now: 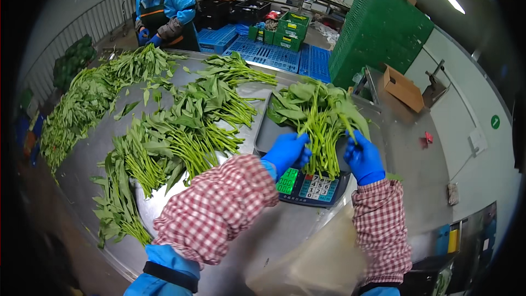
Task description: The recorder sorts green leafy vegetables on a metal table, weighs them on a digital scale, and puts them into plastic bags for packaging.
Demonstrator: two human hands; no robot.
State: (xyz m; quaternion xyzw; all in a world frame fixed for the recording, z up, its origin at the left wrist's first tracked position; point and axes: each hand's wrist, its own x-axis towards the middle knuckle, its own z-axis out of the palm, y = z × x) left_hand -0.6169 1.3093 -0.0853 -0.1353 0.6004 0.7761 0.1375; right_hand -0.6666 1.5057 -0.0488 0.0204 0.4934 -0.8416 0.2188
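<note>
A bundle of leafy green stalks (320,135) lies on the dark tray of a digital scale (308,189), its cut ends towards me. My left hand (287,153), in a blue glove, is at the bundle's left side, its fingertips closed on a thin stalk. On the right side my right hand (363,156), also gloved in blue, pinches a leafy stem (348,125) between thumb and fingers. Several more bunches (189,135) of the same greens lie to the left of the scale on the steel table (242,230).
A long heap of greens (82,98) runs along the table's far left. A person in a blue jacket (166,8) works at the far edge. Beyond stand green crates (292,28) on blue pallets (263,55). A translucent plastic sheet (312,255) lies at the near edge.
</note>
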